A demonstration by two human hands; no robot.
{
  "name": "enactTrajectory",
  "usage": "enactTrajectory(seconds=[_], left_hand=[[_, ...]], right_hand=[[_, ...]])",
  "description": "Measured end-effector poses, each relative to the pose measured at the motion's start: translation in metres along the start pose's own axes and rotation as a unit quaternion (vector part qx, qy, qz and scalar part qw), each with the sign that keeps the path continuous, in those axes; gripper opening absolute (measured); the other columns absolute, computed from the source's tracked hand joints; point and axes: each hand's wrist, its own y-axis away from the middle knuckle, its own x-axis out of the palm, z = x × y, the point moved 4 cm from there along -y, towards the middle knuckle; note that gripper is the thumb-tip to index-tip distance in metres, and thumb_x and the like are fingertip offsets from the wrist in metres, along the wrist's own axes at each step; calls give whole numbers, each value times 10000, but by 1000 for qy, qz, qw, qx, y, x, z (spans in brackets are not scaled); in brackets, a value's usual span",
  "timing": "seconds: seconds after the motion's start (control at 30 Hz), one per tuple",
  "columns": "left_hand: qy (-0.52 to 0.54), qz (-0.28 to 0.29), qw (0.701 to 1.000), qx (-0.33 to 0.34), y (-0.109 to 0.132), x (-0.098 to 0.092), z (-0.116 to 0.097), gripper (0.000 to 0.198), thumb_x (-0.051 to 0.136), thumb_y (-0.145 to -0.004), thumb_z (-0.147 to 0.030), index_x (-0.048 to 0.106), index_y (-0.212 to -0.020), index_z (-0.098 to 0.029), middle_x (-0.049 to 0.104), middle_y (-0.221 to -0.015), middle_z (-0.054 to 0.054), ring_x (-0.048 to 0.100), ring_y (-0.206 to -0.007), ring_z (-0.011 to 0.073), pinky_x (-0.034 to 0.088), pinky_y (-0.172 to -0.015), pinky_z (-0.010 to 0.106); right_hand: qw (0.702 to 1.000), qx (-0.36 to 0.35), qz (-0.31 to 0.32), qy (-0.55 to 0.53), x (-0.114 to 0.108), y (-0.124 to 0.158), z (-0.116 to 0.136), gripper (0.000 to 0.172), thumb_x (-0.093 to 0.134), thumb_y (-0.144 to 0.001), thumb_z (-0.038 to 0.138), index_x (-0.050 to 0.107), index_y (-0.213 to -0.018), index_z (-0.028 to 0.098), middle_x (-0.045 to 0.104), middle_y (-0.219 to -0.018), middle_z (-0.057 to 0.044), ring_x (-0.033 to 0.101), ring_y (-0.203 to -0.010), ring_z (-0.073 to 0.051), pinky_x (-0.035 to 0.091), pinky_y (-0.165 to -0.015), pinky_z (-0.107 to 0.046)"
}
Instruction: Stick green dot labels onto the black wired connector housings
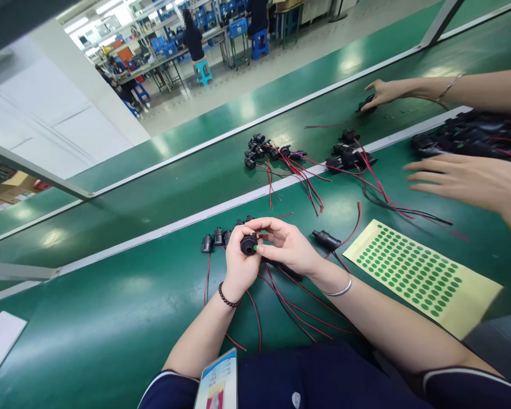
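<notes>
My left hand [242,267] is closed round a small black pump [247,244], its round end facing me. Thumb and fingertips of my right hand [287,245] pinch a green dot sticker [256,248] against the side of that pump. Just behind my hands stands a row of similar black pumps [218,236], partly covered by my fingers. Red and black wires [281,295] trail under my wrists. Another pump [326,240] lies right of my right hand. Beside it is a pale yellow sheet [468,304] with rows of green dots.
More wired pumps lie in groups [255,150] [347,156] along the white strip [221,204]. At the right, a co-worker's hand [378,94] touches a pump, and their other hand [455,179] hovers near a dark pile [472,133]. A white card [2,341] lies far left.
</notes>
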Motion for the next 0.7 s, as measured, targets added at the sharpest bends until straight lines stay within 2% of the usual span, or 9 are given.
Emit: enactTrajectory(seconds=[0.4,0.7], left_hand=[[-51,-5,998,43,3,0,2,166,602,-703,-89,510,-749,-218,558,-803,-7,541,-778,165,419,-763,311],[-97,-21,991,87,6,-1,2,161,591,-725,-112,524,-812,-231,566,-870,15,549,-845,190,427,-777,331]], right_hand=[[1000,-12,6,-16,1,1,-1,345,765,-712,274,659,-1037,234,658,-1145,-70,606,-1128,-239,489,-993,-433],[1000,-21,6,-3,3,1,0,331,752,-713,277,653,-1025,230,670,-1123,-68,627,-1081,-232,495,-996,-431]])
